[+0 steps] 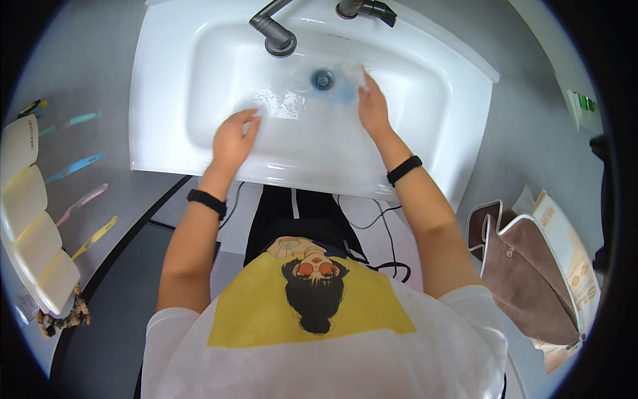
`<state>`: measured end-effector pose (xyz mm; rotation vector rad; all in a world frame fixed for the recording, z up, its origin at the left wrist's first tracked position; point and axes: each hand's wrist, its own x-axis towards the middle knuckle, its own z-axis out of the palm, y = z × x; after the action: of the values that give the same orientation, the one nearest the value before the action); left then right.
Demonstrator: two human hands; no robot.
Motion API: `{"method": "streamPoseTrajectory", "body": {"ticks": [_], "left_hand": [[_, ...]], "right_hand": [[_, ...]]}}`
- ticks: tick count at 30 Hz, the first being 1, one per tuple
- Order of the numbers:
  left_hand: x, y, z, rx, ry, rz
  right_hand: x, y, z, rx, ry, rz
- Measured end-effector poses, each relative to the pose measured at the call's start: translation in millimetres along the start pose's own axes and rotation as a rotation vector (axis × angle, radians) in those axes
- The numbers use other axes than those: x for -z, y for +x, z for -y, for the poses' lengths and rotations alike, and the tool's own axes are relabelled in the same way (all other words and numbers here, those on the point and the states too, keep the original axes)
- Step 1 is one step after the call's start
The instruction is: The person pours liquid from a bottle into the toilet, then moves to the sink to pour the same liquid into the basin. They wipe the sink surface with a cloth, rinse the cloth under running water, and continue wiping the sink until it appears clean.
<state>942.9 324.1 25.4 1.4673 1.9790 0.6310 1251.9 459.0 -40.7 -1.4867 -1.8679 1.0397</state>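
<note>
A white ceramic sink (164, 149) lies before me with a metal drain (323, 80) and bluish water around it. My left hand (235, 137) is over the front left of the basin, thumb and fingers apart, with nothing in it. My right hand (372, 103) is right of the drain, and a whitish, blurred patch, perhaps foam or a wet cloth (353, 75), shows at its fingertips; whether the hand holds it I cannot tell. A dark faucet spout (279, 40) points down behind the drain, and a faucet handle (376, 11) stands at the back right.
At left, several toothbrushes (82, 163) hang beside a white wall holder (30, 194), with a patterned hair tie (65, 316) below. A brown towel (523, 279) hangs at right beside a printed bag (568, 249). Dark cables (386, 229) run below the sink's front edge.
</note>
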Motion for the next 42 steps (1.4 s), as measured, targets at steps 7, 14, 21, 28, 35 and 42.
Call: {"method": "streamPoseTrajectory", "body": {"ticks": [7, 14, 21, 28, 35, 42], "left_hand": [[-0.5, -19.9, 41.2, -0.128, 0.257, -0.062], [4.4, -18.5, 37.2, -0.083, 0.236, -0.095], [-0.4, -16.3, 39.1, -0.103, 0.237, -0.095], [2.8, -17.8, 37.2, -0.123, 0.245, -0.098], [2.4, -16.0, 37.3, -0.103, 0.273, 0.005], [0.7, -17.7, 35.7, -0.13, 0.268, -0.023]], "right_hand": [[-62.2, -7.6, -19.4, 0.465, -0.742, 0.664], [-48.6, 60.3, -53.0, 0.493, -0.864, 0.472], [1.5, -42.4, -41.4, 0.278, -0.637, 0.898], [-82.4, -44.4, 7.2, 0.166, -0.313, 1.062], [43.3, -70.8, -54.3, -0.287, -0.861, 0.606], [-6.8, 33.6, -84.7, -0.521, -0.787, -0.06]]}}
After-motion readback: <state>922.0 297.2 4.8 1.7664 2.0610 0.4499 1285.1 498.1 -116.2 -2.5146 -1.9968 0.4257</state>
